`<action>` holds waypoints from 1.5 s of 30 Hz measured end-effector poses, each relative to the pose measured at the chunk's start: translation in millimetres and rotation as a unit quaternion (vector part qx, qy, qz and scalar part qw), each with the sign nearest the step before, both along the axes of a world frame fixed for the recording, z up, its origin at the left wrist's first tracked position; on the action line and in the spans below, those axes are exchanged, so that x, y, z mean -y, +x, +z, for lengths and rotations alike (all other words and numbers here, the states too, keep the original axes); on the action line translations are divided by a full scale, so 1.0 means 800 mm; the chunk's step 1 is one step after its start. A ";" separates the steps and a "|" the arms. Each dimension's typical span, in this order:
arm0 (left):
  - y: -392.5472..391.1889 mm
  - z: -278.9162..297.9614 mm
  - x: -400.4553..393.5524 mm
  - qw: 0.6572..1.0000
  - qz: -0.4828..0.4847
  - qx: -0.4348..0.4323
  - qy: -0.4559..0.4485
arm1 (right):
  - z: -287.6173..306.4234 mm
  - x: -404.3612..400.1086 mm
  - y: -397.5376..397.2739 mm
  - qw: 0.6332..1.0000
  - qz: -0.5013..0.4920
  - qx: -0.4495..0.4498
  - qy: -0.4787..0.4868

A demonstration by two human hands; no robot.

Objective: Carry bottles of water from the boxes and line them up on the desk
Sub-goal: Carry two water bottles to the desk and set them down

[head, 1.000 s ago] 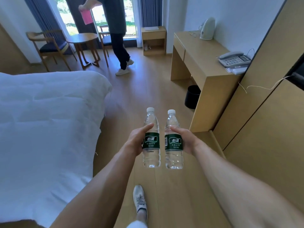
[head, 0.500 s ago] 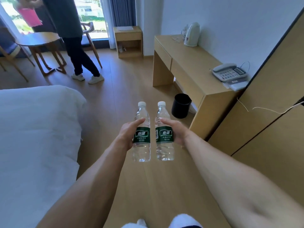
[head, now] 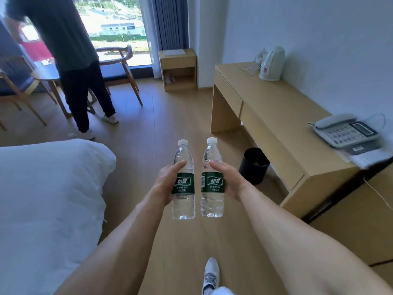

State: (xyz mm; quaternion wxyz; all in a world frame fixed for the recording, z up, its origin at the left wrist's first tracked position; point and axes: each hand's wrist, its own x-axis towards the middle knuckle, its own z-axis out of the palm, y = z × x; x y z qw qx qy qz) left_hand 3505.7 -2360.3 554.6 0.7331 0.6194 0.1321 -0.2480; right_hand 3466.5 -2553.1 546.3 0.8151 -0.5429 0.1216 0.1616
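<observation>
Above floor | left hand (head: 164, 182) grips water bottle (head: 183, 188) | right hand (head: 230, 182) grips second bottle (head: 212, 186)

Both forearms were bare, no sleeves, watch or rings seen. One foot wore a white sneaker (head: 210, 275) with grey-patterned laces, white sock above.

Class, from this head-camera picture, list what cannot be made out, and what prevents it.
- Boxes: none in the head view.
- Left hand fingers: hidden behind its bottle.
- Other person: cut off by the top edge, arm blurred.
- Telephone keys: blurred.
- Bin contents: too dark.
</observation>
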 end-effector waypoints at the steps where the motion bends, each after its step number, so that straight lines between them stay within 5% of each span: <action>1: 0.025 0.002 0.005 1.000 0.004 -0.002 -0.001 | 0.002 0.005 0.028 1.000 0.003 0.004 0.003; 14: 0.285 0.020 0.079 0.999 0.023 -0.006 -0.040 | 0.011 0.076 0.280 0.999 0.018 -0.007 0.029; 26: 0.537 -0.013 0.183 0.991 -0.129 -0.007 -0.025 | -0.006 0.163 0.475 0.993 -0.116 0.006 -0.005; 38: 0.720 0.010 0.322 0.961 -0.269 0.050 -0.036 | 0.025 0.273 0.571 0.919 -0.389 -0.008 -0.070; 45: 0.771 0.020 0.433 0.931 -0.349 0.071 -0.083 | 0.037 0.356 0.592 0.879 -0.468 -0.008 -0.094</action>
